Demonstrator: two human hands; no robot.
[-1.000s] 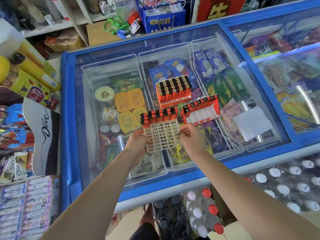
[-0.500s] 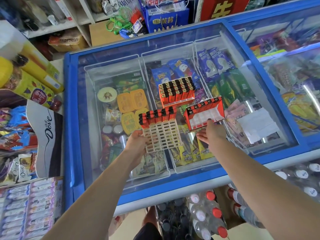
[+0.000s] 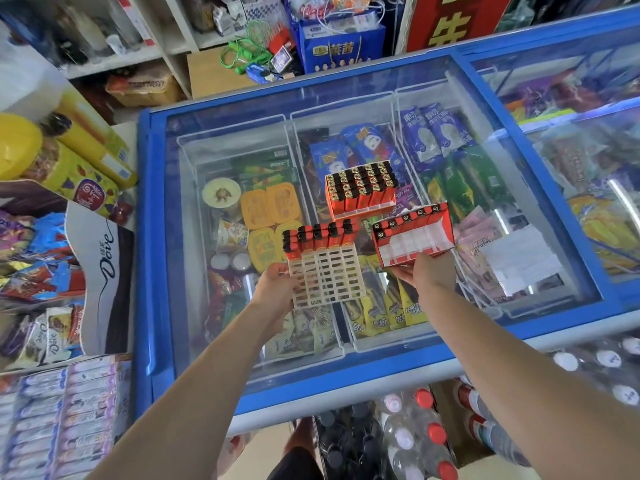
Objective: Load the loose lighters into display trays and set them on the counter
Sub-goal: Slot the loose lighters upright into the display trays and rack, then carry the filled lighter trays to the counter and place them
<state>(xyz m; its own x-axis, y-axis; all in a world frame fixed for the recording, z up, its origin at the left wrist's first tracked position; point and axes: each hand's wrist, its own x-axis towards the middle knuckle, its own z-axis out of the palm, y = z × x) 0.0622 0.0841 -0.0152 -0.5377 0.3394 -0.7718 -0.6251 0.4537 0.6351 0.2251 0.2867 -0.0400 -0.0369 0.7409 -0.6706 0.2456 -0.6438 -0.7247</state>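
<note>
A white grid tray [image 3: 329,275] with one row of red lighters [image 3: 318,237] along its far edge lies on the freezer's glass lid [image 3: 194,209]. My left hand [image 3: 277,282] grips its left edge. To its right a red box tray [image 3: 414,239], with a single row of lighters at its back, is tilted up. My right hand [image 3: 427,273] holds its near edge, fingers under it. Behind both stands a full red tray of lighters [image 3: 360,188] on the glass.
The blue-framed chest freezer [image 3: 145,258] holds ice creams under the glass. A white paper [image 3: 519,261] lies on the lid at right. Snack displays crowd the left side, shelves stand behind, and bottled drinks [image 3: 422,434] sit on the floor at my feet.
My right hand left the white grid tray, moved right and took hold of the red box tray's near edge. My left hand stayed on the grid tray.
</note>
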